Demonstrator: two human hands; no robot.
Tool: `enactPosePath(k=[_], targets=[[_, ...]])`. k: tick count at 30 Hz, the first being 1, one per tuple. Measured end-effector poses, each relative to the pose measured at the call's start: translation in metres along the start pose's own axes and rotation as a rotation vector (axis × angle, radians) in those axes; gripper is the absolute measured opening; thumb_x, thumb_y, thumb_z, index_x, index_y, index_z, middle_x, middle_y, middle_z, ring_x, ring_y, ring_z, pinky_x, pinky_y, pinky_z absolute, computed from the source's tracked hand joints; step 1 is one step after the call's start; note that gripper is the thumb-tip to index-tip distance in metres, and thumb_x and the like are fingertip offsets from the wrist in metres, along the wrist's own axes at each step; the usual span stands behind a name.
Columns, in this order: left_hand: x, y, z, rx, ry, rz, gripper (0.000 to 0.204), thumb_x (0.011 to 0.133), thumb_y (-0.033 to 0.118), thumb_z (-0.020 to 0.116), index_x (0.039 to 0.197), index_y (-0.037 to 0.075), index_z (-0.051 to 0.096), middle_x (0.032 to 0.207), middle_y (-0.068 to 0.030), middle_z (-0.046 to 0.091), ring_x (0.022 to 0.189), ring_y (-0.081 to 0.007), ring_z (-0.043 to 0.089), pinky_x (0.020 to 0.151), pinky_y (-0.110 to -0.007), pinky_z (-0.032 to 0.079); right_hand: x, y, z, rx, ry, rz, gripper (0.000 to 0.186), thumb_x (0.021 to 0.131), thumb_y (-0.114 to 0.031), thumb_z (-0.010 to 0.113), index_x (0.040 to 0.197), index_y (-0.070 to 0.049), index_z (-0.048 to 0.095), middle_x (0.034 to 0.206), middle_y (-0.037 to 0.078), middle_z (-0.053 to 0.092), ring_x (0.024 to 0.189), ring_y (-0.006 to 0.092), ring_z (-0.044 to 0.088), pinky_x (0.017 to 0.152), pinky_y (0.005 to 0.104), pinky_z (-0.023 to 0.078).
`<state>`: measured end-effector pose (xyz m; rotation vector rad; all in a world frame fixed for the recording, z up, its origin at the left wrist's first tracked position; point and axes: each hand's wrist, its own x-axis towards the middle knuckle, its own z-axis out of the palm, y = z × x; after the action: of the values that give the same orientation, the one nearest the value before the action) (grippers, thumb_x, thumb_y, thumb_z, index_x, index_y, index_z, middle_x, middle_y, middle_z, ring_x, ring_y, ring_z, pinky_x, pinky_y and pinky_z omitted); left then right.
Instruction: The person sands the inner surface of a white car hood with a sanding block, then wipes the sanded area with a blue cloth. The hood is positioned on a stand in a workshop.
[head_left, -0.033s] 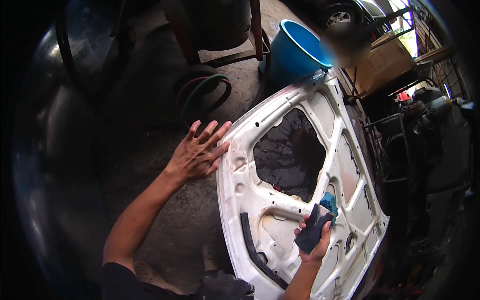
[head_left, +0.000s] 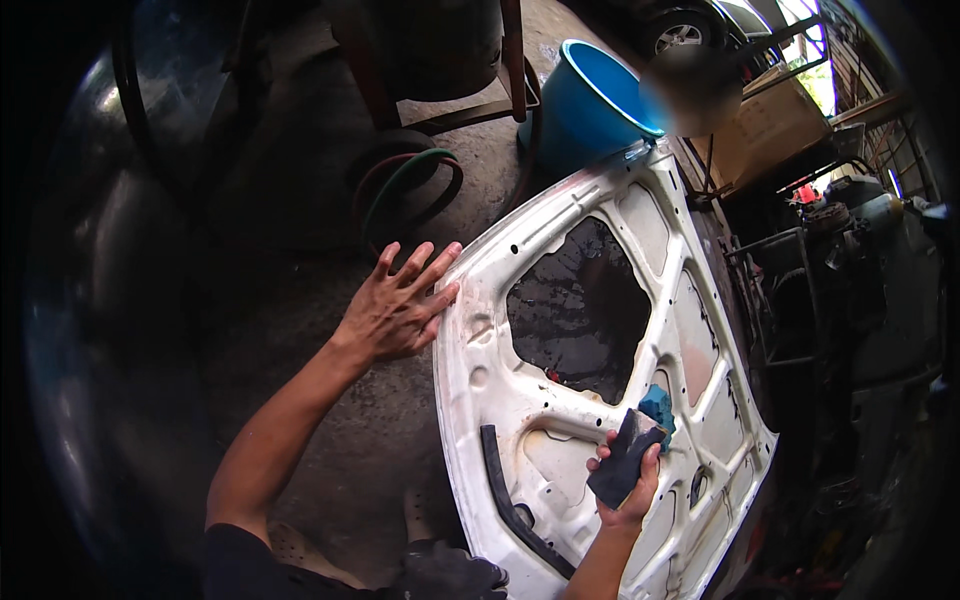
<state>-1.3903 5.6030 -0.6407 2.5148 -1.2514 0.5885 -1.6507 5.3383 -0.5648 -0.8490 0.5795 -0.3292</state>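
White ribbed panel [head_left: 570, 408] lies just right of left hand [head_left: 393, 312], long axis running from blue bucket [head_left: 545, 140] at top down toward lower right. Dark block [head_left: 622, 465] sits over panel's lower half, slanting lower left to upper right, upper end beside blue piece [head_left: 657, 402], material unclear. Right hand [head_left: 638, 495] nearer block, closed round it, thumb on one side, fingers opposite; whether block touches panel, cannot tell. Left hand spread, fingers loosely bent, tips at panel's left edge, grasping nothing.
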Motion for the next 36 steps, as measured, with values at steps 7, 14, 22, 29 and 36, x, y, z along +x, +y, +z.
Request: enactPosePath(k=[7,14,22,29,36], targets=[[-0.004,0.004,0.007,-0.070,-0.015,-0.002,0.046,0.070,0.029,0.063,0.115,0.019,0.059,0.146,-0.0092,0.033,0.130,-0.0252,0.033,0.108,-0.049,0.018,0.004,0.008,-0.012,0.022,0.012,0.010,0.054,0.093,-0.048,0.047,0.129,-0.008,0.043,0.105,0.013,0.057,0.082,0.0206,0.054,0.072,0.0364,0.046],[0.000,0.002,0.004,-0.266,-0.035,-0.039,0.039,0.072,0.027,0.064,0.109,0.015,0.060,0.142,-0.0097,0.037,0.129,-0.0242,0.034,0.107,-0.047,0.020,0.012,0.023,-0.004,-0.333,-0.032,-0.046,0.059,0.093,-0.048,0.047,0.128,-0.001,0.044,0.106,0.015,0.061,0.084,0.0212,0.059,0.073,0.0345,0.049],[0.007,-0.003,0.008,-0.665,0.055,-0.642,0.038,0.074,0.012,0.064,0.110,0.003,0.060,0.121,-0.0149,0.054,0.109,-0.0300,0.053,0.092,-0.038,0.042,0.079,0.085,0.081,-1.438,-0.418,-0.724,0.044,0.076,-0.007,0.067,0.120,-0.007,0.061,0.132,0.014,0.052,0.098,0.0289,0.060,0.087,0.0347,0.046],[0.009,-0.003,0.016,-0.842,0.031,-0.662,0.034,0.073,0.011,0.068,0.105,0.001,0.065,0.098,-0.0146,0.065,0.088,-0.0274,0.064,0.079,-0.033,0.050,0.113,0.129,0.122,-1.626,-0.450,-1.038,0.048,0.078,-0.006,0.062,0.125,-0.004,0.056,0.124,0.012,0.059,0.106,0.0301,0.057,0.092,0.0392,0.041],[0.010,-0.006,0.018,-0.885,0.016,-0.686,0.035,0.071,0.010,0.071,0.105,0.002,0.066,0.096,-0.0136,0.067,0.082,-0.0229,0.065,0.074,-0.031,0.052,0.124,0.137,0.129,-1.485,-0.420,-1.022,0.045,0.082,-0.005,0.059,0.126,0.000,0.053,0.112,0.018,0.063,0.104,0.0326,0.058,0.091,0.0398,0.042]])
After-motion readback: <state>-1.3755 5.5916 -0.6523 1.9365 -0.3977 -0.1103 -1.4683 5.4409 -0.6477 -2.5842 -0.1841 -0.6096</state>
